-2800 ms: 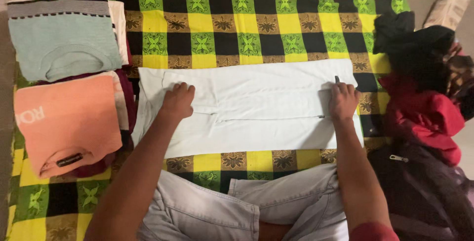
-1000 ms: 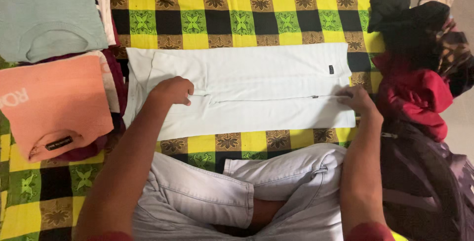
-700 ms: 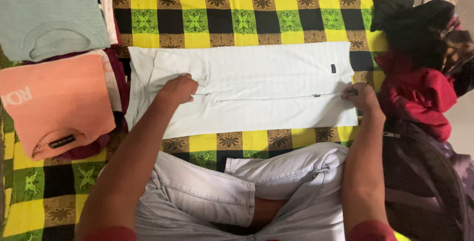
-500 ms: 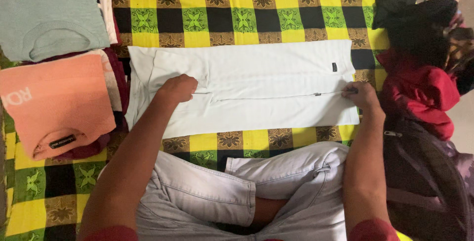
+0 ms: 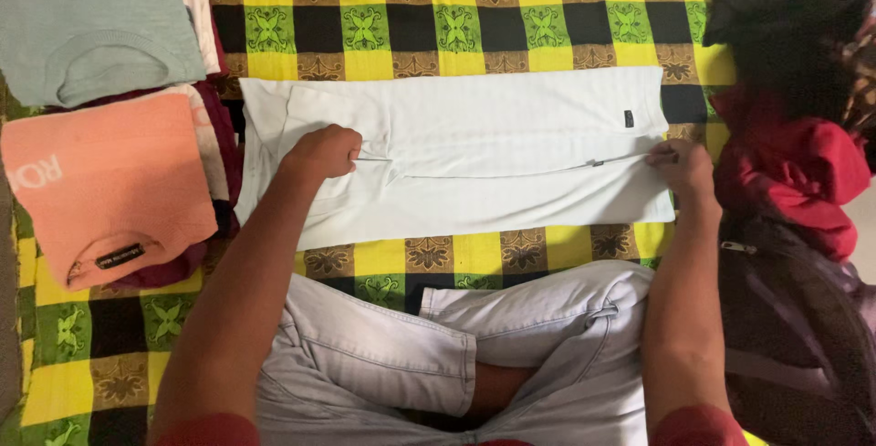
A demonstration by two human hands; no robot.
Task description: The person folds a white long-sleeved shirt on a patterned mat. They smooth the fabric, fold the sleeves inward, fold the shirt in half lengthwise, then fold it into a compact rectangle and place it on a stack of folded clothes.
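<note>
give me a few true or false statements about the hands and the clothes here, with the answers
1. The left hand rests on the white garment. True.
2. The right hand holds the red garment. False: it pinches the right end of the white garment; the red garment lies beside it.
3. The white garment lies spread flat on a checked blanket. True.
4. The peach folded shirt lies to the right of the white garment. False: it lies to its left.
5. A pale green folded top lies beyond the peach shirt. True.
</note>
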